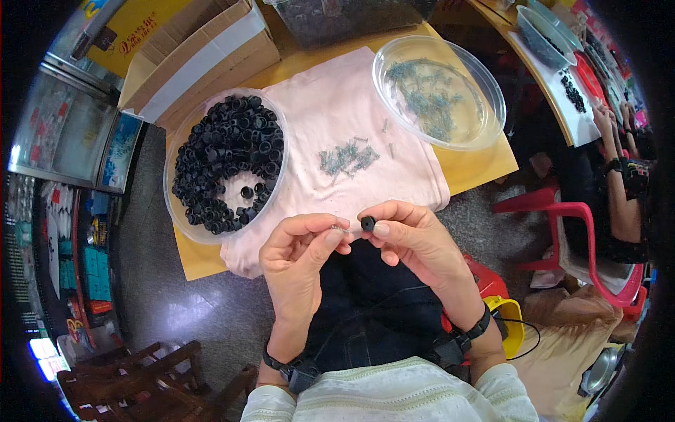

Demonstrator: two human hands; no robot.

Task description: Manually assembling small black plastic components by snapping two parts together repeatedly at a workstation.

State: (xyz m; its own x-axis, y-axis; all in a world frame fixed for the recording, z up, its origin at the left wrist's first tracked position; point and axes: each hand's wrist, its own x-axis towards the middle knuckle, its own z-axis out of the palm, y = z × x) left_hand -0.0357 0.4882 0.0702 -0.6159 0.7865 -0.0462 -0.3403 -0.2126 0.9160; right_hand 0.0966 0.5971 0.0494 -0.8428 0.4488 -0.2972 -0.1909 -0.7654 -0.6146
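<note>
My left hand (299, 250) is closed, thumb and forefinger pinching a small thin clear piece (340, 228) that is mostly covered by the fingertips. Close beside it, my right hand (411, 235) pinches a small round black plastic cap (368, 224). The two pieces are a short gap apart, above my lap at the table's near edge. Ahead of my hands, a loose pile of small thin clear pieces (348, 158) lies on a pale pink cloth (316, 91). To the left, a round clear tub (171, 204) holds many black caps (228, 144).
Another round clear tub (498, 105) with more thin clear pieces stands at the far right. A cardboard box (204, 60) and a dark-filled clear bin (309, 21) are behind. Rightward are a red plastic chair (555, 204) and another person's arm (622, 204) at a second table.
</note>
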